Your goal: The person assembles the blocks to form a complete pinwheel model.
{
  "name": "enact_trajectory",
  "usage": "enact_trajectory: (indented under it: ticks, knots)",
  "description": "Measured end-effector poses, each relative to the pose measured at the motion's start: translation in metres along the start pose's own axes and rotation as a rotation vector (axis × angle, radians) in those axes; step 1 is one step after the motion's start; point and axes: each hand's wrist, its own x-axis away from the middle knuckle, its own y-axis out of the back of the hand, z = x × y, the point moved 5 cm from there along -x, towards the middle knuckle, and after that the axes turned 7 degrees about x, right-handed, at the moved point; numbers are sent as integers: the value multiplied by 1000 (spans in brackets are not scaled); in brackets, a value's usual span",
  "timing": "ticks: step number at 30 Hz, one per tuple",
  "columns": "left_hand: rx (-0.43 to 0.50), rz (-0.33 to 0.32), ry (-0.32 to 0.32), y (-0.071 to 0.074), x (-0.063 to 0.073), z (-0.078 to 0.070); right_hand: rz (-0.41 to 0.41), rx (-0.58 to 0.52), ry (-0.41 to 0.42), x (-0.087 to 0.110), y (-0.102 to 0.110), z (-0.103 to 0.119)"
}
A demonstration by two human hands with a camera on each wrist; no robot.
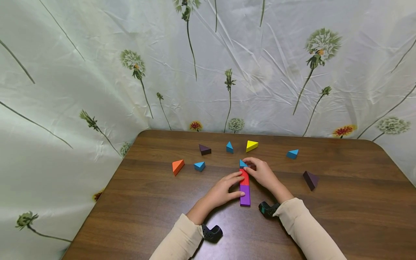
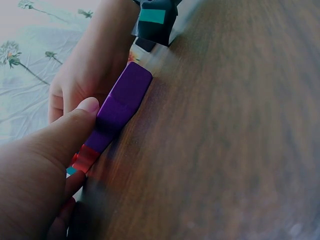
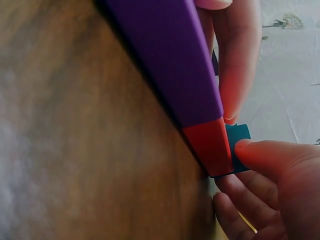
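A purple block [image 1: 245, 198], a red block [image 1: 245, 179] and a small blue triangular block [image 1: 242, 164] lie end to end in a row, purple nearest me and blue farthest. My left hand [image 1: 221, 191] rests along the row's left side. Its thumb touches the purple block [image 2: 122, 100], while its fingertips are at the red block [image 2: 86, 158]. At the far end my right hand [image 1: 262, 175] pinches the blue triangular block [image 3: 239, 147] between thumb and fingers, right up against the red block [image 3: 212, 147].
Beyond the row stand a dark purple triangle [image 1: 205, 150], a blue one [image 1: 229, 147] and a yellow one [image 1: 251, 146]. Leftward are an orange triangle [image 1: 177, 167] and a blue triangle [image 1: 199, 166]. Another blue triangle [image 1: 292, 154] and a dark purple one [image 1: 311, 180] lie rightward.
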Motion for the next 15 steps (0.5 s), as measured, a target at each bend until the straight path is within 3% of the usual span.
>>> enact_trajectory:
  ticks: [15]
  knots:
    - [-8,0,-9,1,0,-1,-61,-31,10,2,11,6]
